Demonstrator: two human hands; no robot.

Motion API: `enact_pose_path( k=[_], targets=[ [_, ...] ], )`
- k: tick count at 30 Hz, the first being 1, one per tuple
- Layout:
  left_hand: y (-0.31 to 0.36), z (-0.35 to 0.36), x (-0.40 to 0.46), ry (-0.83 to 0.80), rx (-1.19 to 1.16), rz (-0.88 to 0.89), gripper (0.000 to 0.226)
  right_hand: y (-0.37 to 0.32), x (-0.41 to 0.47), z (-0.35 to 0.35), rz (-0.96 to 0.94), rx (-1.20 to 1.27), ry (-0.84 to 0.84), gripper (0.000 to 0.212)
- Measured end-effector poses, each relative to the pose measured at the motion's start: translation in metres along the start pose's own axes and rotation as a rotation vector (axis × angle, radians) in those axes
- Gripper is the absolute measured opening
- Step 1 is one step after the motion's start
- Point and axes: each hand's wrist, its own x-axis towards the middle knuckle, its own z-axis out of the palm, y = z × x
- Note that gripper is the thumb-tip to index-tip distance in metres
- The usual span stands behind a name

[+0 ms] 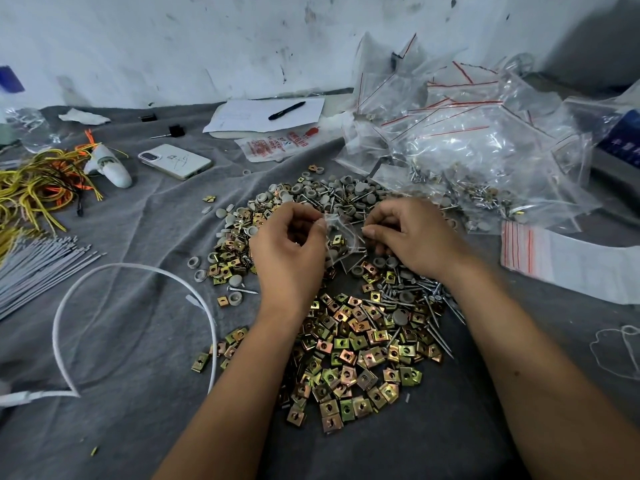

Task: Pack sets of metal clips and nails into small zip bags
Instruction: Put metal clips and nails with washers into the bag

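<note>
A small clear zip bag (341, 239) hangs between my two hands above the heap. My left hand (289, 252) pinches its left top edge. My right hand (407, 237) pinches the right side of its mouth. Inside the bag I can see a gold metal clip and a grey cap. Below my hands lies a wide heap of gold metal clips (356, 358). Loose nails (419, 296) lie to the right of it, and grey round caps (332, 192) mix with nails behind my hands.
A pile of filled and empty zip bags (467, 140) sits at the back right, with a flat stack of red-striped bags (554, 258) at the right. On the grey cloth to the left lie a phone (175, 161), a white cable (138, 271), grey ties (38, 268) and yellow cords (34, 192).
</note>
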Motion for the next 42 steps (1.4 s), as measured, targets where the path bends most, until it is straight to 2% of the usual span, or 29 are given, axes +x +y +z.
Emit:
enact_pose_path(
  k=[7,10,13,15,18,21,23,28,30,35,38,42],
  targets=[
    [0.0,0.0,0.0,-0.002,0.005,-0.006,0.007,0.002,0.0,0.001,-0.034,-0.119,-0.042,0.006],
    [0.001,0.0,0.0,-0.005,0.006,-0.012,0.006,0.001,0.001,0.004,-0.068,-0.19,-0.043,0.018],
    [0.002,0.0,0.0,-0.01,0.004,-0.017,0.006,-0.001,0.002,0.004,-0.097,-0.185,0.021,0.024],
    [0.002,-0.001,0.0,-0.016,-0.002,-0.022,0.006,-0.005,-0.001,0.002,-0.116,-0.081,0.103,0.029],
    [0.002,-0.001,0.0,-0.018,-0.01,-0.022,0.007,-0.014,-0.005,0.002,-0.222,0.068,0.194,0.02],
    [0.002,0.0,0.0,-0.019,-0.014,-0.016,0.008,-0.022,-0.007,0.01,-0.325,-0.008,0.13,0.016],
    [0.002,0.0,0.0,-0.013,-0.012,-0.009,0.008,-0.023,-0.006,0.014,-0.327,-0.061,0.115,0.021],
    [0.002,-0.001,0.0,-0.029,-0.033,-0.019,0.007,-0.017,-0.004,0.007,-0.327,-0.031,0.23,0.016],
    [0.002,-0.002,0.001,-0.04,-0.045,-0.014,0.007,-0.014,-0.003,0.005,-0.357,-0.081,0.214,0.022],
    [0.003,-0.008,0.007,-0.12,-0.185,-0.025,0.012,-0.01,-0.002,0.007,-0.362,-0.223,0.013,0.032],
    [0.001,-0.011,0.011,-0.152,-0.268,-0.027,0.013,-0.012,-0.001,0.006,-0.399,-0.239,0.083,0.028],
    [0.001,-0.012,0.013,-0.102,-0.345,-0.074,0.013,-0.02,-0.001,0.0,-0.402,-0.212,0.163,0.027]
  ],
)
